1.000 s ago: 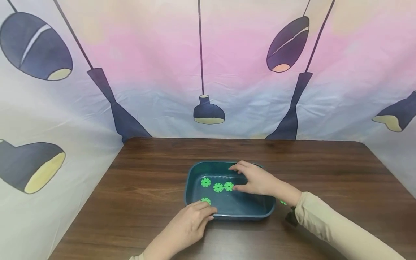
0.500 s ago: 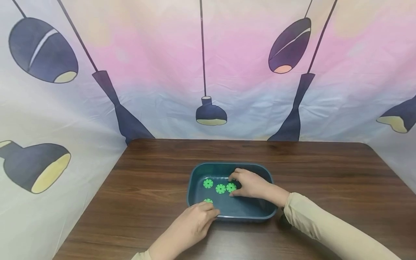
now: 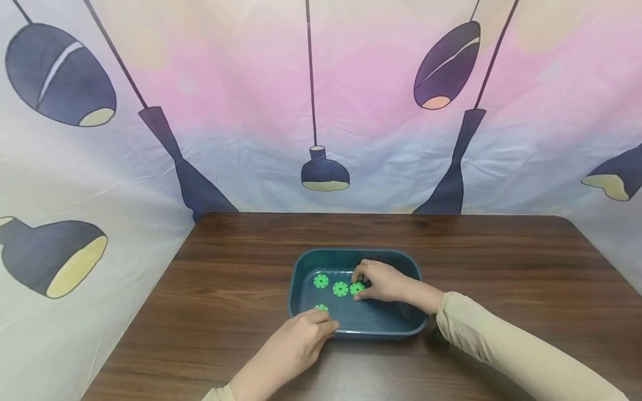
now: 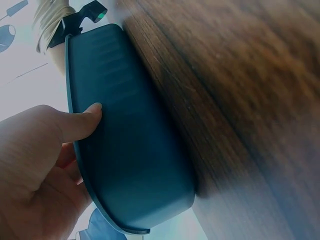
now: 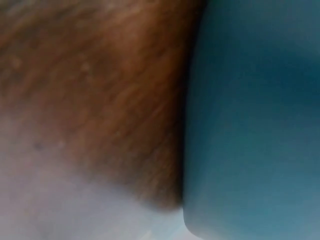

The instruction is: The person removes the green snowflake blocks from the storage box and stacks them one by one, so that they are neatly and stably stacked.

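A dark teal rectangular tray [image 3: 381, 324] stands on the table in the head view. My left hand [image 3: 296, 341] grips its near left rim; in the left wrist view the thumb [image 4: 82, 124] presses the outer wall, with the fingers behind the rim. Inside the tray, my right hand [image 3: 386, 283] pinches a green notched disc [image 3: 356, 288] between thumb and fingers, partly covering it. Just left of that lies another green disc [image 3: 340, 288], and a third disc [image 3: 321, 281] is farther left. Behind my left fingers shows part of one more disc [image 3: 321, 307].
The brown wooden table [image 3: 241, 267] extends around the tray. Behind it hangs a cloth [image 3: 251, 83] printed with lamps. The right wrist view shows only the tray's outer wall [image 5: 255, 125] and blurred tabletop [image 5: 100, 100], without the right fingers.
My right hand has lowered into the tray, and its fingers have come together round the rightmost disc. A green piece right of the tray is now hidden by my right arm. The left hand keeps its grip.
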Demonstrator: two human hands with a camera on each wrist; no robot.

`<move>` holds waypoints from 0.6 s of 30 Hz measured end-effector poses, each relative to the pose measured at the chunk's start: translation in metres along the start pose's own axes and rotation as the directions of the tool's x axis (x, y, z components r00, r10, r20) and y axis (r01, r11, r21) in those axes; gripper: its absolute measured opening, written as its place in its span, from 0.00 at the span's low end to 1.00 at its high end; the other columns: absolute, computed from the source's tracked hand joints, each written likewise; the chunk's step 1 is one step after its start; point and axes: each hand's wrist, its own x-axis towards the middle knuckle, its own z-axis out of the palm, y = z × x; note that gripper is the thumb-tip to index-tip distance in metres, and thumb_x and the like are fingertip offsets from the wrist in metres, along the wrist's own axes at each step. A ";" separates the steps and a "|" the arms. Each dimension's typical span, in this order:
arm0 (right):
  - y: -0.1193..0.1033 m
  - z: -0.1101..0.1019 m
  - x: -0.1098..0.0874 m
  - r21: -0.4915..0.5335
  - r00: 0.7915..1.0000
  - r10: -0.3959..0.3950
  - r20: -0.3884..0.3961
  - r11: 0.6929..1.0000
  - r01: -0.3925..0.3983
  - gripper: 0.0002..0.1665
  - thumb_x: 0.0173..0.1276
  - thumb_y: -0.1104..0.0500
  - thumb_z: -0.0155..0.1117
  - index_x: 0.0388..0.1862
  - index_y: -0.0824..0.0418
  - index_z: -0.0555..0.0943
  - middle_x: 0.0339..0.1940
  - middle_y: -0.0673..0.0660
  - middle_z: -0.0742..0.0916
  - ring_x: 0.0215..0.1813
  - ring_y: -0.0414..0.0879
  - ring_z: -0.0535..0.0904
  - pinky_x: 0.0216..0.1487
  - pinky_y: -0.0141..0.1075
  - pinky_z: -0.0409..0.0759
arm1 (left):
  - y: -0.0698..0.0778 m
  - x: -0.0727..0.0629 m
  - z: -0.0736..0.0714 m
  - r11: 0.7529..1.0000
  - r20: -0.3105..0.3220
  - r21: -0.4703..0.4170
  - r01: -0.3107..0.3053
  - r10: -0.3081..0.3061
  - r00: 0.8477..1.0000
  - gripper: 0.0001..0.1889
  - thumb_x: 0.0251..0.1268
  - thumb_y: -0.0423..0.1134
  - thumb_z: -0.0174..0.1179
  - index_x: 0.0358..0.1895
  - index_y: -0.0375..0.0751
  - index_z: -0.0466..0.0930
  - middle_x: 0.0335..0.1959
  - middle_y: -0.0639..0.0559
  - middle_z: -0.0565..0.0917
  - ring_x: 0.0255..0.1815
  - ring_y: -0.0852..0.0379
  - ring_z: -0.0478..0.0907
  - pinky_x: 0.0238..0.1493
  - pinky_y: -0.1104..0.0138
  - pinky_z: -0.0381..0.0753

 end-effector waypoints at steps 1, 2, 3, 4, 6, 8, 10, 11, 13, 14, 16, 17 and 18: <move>0.001 0.000 0.000 0.012 1.000 0.000 0.010 1.000 0.000 0.17 0.54 0.51 0.72 0.40 0.56 0.80 0.37 0.48 0.78 0.41 0.44 0.76 0.39 0.34 0.79 | 0.000 0.000 0.000 1.000 -0.004 -0.005 -0.001 0.001 1.000 0.07 0.56 0.29 0.65 0.38 0.41 0.85 0.30 0.57 0.80 0.34 0.66 0.76 0.35 0.82 0.76; 0.001 -0.001 0.000 0.021 1.000 0.001 0.020 1.000 -0.001 0.16 0.55 0.52 0.72 0.40 0.55 0.80 0.37 0.48 0.77 0.41 0.43 0.75 0.39 0.34 0.78 | -0.001 0.000 0.001 1.000 -0.012 -0.012 -0.002 0.002 1.000 0.07 0.55 0.29 0.64 0.38 0.41 0.85 0.30 0.57 0.80 0.34 0.65 0.76 0.35 0.82 0.76; 0.001 -0.001 0.000 0.026 1.000 -0.003 0.027 1.000 0.002 0.14 0.56 0.53 0.71 0.39 0.56 0.80 0.36 0.48 0.77 0.41 0.44 0.75 0.40 0.35 0.78 | -0.001 -0.001 0.001 1.000 -0.021 -0.019 -0.004 0.003 1.000 0.07 0.55 0.29 0.64 0.38 0.41 0.85 0.30 0.57 0.80 0.34 0.65 0.76 0.36 0.82 0.77; 0.002 -0.001 0.000 0.031 0.999 -0.008 0.033 0.999 0.007 0.14 0.57 0.54 0.71 0.39 0.56 0.80 0.36 0.48 0.77 0.41 0.44 0.75 0.40 0.35 0.78 | -0.001 -0.001 0.001 1.000 -0.029 -0.028 -0.005 0.005 1.000 0.08 0.55 0.28 0.64 0.38 0.41 0.85 0.31 0.57 0.80 0.35 0.65 0.76 0.37 0.81 0.77; 0.002 -0.002 -0.001 0.034 0.999 -0.019 0.038 0.999 0.018 0.14 0.58 0.56 0.70 0.41 0.58 0.79 0.37 0.50 0.77 0.42 0.45 0.75 0.42 0.36 0.79 | -0.001 -0.002 0.002 0.999 -0.040 -0.044 -0.007 0.006 0.999 0.08 0.55 0.28 0.64 0.38 0.40 0.85 0.31 0.56 0.81 0.35 0.65 0.77 0.38 0.81 0.77; 0.001 -0.002 -0.002 0.027 0.999 -0.026 0.030 0.999 0.025 0.16 0.58 0.57 0.69 0.43 0.61 0.78 0.38 0.51 0.78 0.42 0.46 0.75 0.43 0.37 0.79 | -0.002 -0.002 0.002 0.999 -0.047 -0.054 -0.006 0.003 0.999 0.08 0.55 0.28 0.64 0.38 0.40 0.85 0.31 0.56 0.81 0.36 0.64 0.77 0.39 0.81 0.77; 0.000 -0.002 -0.004 0.013 1.000 -0.013 0.009 1.000 0.013 0.20 0.58 0.57 0.70 0.47 0.63 0.78 0.39 0.53 0.78 0.43 0.46 0.75 0.43 0.38 0.79 | -0.002 -0.002 0.002 0.998 -0.046 -0.061 -0.004 0.001 0.999 0.08 0.54 0.28 0.65 0.38 0.40 0.85 0.32 0.55 0.81 0.36 0.64 0.77 0.39 0.81 0.77; 0.000 -0.002 -0.004 -0.002 1.000 0.001 -0.003 1.000 -0.001 0.21 0.57 0.56 0.70 0.48 0.63 0.78 0.39 0.53 0.78 0.43 0.46 0.75 0.43 0.38 0.79 | -0.001 -0.002 0.002 0.998 -0.045 -0.063 -0.003 0.000 0.999 0.08 0.54 0.28 0.65 0.38 0.40 0.85 0.32 0.55 0.81 0.37 0.64 0.77 0.39 0.82 0.77; -0.001 -0.002 -0.006 -0.037 0.999 0.039 -0.027 0.998 -0.040 0.23 0.56 0.52 0.71 0.47 0.62 0.79 0.39 0.52 0.78 0.41 0.45 0.75 0.41 0.38 0.78 | -0.001 -0.002 0.002 0.998 -0.041 -0.067 0.000 -0.002 0.999 0.08 0.55 0.29 0.65 0.38 0.40 0.85 0.32 0.55 0.82 0.37 0.64 0.77 0.39 0.82 0.76; -0.001 -0.001 -0.008 -0.054 0.997 0.063 -0.036 0.996 -0.065 0.24 0.55 0.51 0.72 0.47 0.61 0.79 0.38 0.52 0.78 0.40 0.45 0.74 0.39 0.38 0.78 | -0.001 -0.003 0.002 0.998 -0.040 -0.067 0.000 -0.002 0.999 0.08 0.55 0.29 0.65 0.38 0.40 0.85 0.32 0.55 0.82 0.37 0.64 0.77 0.40 0.82 0.76; -0.002 -0.001 -0.010 -0.081 0.994 0.093 -0.051 0.992 -0.097 0.25 0.53 0.48 0.73 0.45 0.60 0.80 0.37 0.52 0.79 0.38 0.44 0.74 0.37 0.37 0.78 | -0.001 -0.003 0.002 0.998 -0.041 -0.070 -0.002 -0.001 0.999 0.08 0.55 0.29 0.65 0.38 0.40 0.85 0.32 0.56 0.82 0.37 0.64 0.77 0.40 0.83 0.76; -0.002 -0.002 -0.010 -0.090 0.993 0.103 -0.058 0.990 -0.108 0.26 0.52 0.47 0.73 0.45 0.60 0.80 0.36 0.52 0.78 0.37 0.43 0.73 0.35 0.37 0.77 | -0.001 -0.003 0.002 0.998 -0.045 -0.070 -0.003 0.000 0.999 0.07 0.55 0.29 0.64 0.38 0.40 0.85 0.32 0.56 0.82 0.37 0.64 0.77 0.40 0.83 0.76; -0.002 -0.002 -0.011 -0.093 0.992 0.109 -0.060 0.989 -0.114 0.26 0.52 0.47 0.73 0.44 0.60 0.80 0.35 0.52 0.78 0.35 0.43 0.73 0.34 0.37 0.76 | -0.002 -0.003 0.002 0.998 -0.048 -0.070 -0.004 0.000 0.999 0.07 0.55 0.29 0.64 0.38 0.40 0.85 0.32 0.56 0.82 0.37 0.65 0.77 0.40 0.83 0.76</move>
